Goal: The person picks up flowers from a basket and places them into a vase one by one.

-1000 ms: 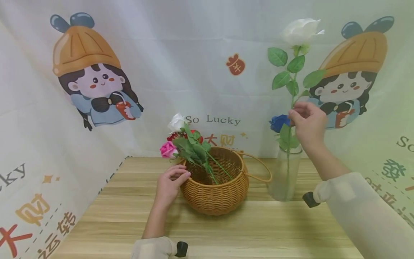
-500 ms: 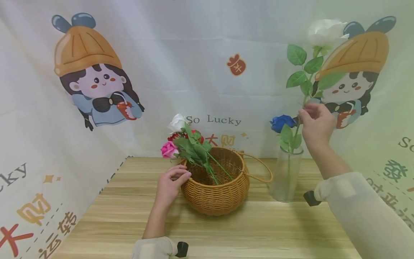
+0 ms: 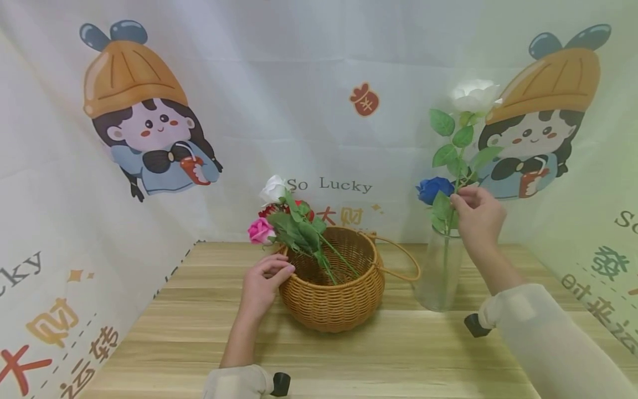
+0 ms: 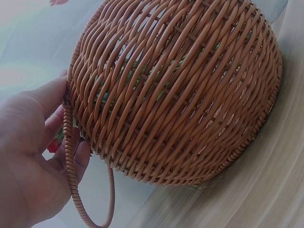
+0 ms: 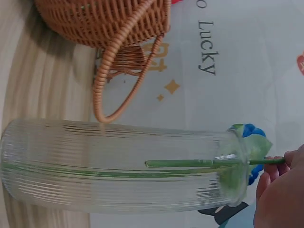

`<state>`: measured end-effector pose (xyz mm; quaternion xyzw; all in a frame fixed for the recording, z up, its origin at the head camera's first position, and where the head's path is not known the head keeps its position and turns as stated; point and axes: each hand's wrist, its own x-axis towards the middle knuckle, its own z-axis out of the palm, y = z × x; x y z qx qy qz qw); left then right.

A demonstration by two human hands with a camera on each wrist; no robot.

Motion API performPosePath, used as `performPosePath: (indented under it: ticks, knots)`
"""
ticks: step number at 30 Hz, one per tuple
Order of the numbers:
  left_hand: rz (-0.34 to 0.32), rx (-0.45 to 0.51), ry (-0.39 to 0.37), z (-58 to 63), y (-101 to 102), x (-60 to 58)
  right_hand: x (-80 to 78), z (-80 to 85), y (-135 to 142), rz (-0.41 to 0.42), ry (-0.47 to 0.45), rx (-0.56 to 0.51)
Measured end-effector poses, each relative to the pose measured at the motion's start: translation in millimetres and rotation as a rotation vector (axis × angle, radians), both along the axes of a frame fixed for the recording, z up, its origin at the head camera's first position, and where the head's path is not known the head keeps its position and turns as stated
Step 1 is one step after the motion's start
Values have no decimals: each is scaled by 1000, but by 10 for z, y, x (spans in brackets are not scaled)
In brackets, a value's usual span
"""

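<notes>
My right hand (image 3: 480, 217) pinches the stem of a large white rose (image 3: 475, 97) above a clear ribbed glass vase (image 3: 436, 285). In the right wrist view, the cut end of that stem (image 5: 164, 164) hangs inside the vase, part way down. A blue rose (image 3: 435, 190) stands in the same vase, its stem reaching the bottom. To the left, my left hand (image 3: 263, 280) holds the rim of a round wicker basket (image 3: 329, 310), thumb and fingers on either side near the handle joint. Out of the basket lean a white rose (image 3: 273, 190), a pink rose (image 3: 260, 230) and red blooms.
The basket's looped handle (image 3: 406, 257) sticks out to the right, close to the vase. A wood-grain tabletop (image 3: 359, 366) lies beneath everything. Printed cloth (image 3: 299, 111) with cartoon figures hangs behind and along both sides.
My right hand first carried the large white rose rightward, then brought it left and down, its stem lower in the vase now. My left hand and the basket stay put.
</notes>
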<state>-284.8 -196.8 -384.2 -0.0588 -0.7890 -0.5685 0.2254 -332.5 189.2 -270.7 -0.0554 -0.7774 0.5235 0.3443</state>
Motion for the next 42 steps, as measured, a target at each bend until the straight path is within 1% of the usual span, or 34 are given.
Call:
performPosePath:
  ticks: [2, 5, 7, 9, 14, 18, 21, 28, 32, 42]
  knots:
    - [-4, -3, -9, 95, 36, 87, 2, -45, -4, -6, -13, 23]
    - [-1, 0, -17, 100, 38, 93, 16, -99, -16, -9, -25, 65]
    - [2, -3, -19, 101, 39, 93, 27, -132, -27, -12, -24, 86]
    - [7, 3, -14, 9, 6, 9, 36, -169, -34, -12, -23, 101]
    - [1, 7, -1, 7, 9, 4, 41, -257, -34, -26, -18, 142]
    - [1, 6, -19, 20, 16, 13, 33, -314, -39, -40, 12, 163]
    - [3, 10, -34, 62, 34, 48, 21, -347, -48, -48, 35, 169]
    - [-1, -11, -24, 317, 130, 288, 18, -390, -64, -62, 101, 166]
    - [2, -12, -30, 341, 142, 307, 29, -409, -66, -69, 126, 170]
    - [2, -7, -24, 329, 137, 298, 39, -413, -78, -77, 187, 183]
